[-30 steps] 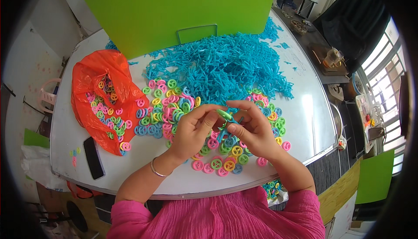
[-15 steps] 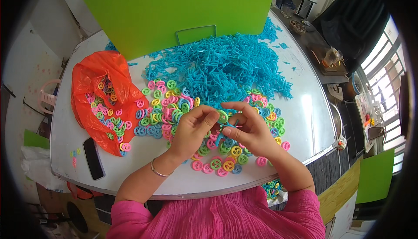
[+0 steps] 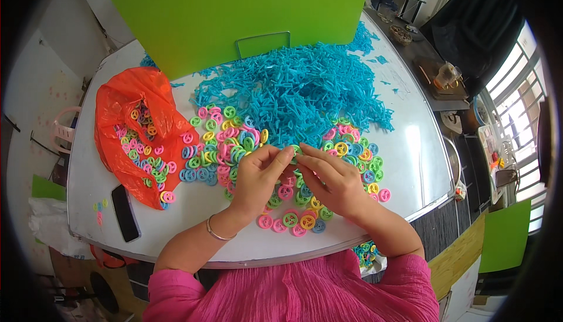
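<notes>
Well out to the left of both hands, an orange-red plastic bag (image 3: 171, 117) lies open with spoked plastic rings (image 3: 158, 164) in pink, green, blue and yellow spilling from it; nearer the person, also left of the hands, a black-screened smartphone (image 3: 125, 213) lies on the white table (image 3: 410, 161). Just beside the left hand (image 3: 254, 176), on its left, more loose rings (image 3: 226, 146) are heaped, and a silver bangle (image 3: 217, 233) circles that wrist. The left thumb and fingers pinch a small green ring (image 3: 295, 151), which sits between the two hands, above the table. Beyond the hands spreads a heap of thin blue plastic pieces (image 3: 305, 87), with an upright green panel (image 3: 234, 11) farther off. The right hand (image 3: 337, 184) meets the left at its fingertips, by the green ring; I cannot tell whether it grips too. Scattered rings (image 3: 290, 219) lie below the hands, and others (image 3: 368, 157) rest just right of the right hand.
</notes>
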The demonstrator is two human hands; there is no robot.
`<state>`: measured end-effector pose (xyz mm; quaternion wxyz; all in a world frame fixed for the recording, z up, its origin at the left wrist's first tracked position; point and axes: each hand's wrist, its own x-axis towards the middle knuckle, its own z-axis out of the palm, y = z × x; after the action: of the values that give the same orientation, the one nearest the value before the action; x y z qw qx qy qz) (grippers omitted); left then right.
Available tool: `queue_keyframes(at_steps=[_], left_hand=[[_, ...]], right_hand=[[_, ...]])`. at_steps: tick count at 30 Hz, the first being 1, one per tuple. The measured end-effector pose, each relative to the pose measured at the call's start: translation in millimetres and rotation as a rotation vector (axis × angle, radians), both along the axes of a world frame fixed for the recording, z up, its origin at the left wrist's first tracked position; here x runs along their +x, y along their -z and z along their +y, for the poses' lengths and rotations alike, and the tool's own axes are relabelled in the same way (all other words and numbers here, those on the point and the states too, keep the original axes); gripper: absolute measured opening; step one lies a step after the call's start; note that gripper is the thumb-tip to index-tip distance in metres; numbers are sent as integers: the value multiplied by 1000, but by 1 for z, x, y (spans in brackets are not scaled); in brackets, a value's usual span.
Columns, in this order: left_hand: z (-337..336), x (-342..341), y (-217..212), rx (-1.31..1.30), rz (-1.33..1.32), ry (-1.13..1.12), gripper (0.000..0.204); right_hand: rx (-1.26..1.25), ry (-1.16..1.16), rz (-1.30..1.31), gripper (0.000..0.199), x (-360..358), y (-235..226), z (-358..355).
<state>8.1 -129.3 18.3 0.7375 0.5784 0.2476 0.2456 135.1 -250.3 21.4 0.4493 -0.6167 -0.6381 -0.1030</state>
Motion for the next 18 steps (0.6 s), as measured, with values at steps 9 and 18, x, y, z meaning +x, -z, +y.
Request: queue_keyframes(at_steps=[9, 18], left_hand=[[-3, -2, -1, 558, 74, 9, 26], [-6, -4, -4, 434, 82, 51, 28]], right_hand=[[-164, -32, 361, 21, 3, -6, -4], [-68, 52, 275, 21, -5, -4, -3]])
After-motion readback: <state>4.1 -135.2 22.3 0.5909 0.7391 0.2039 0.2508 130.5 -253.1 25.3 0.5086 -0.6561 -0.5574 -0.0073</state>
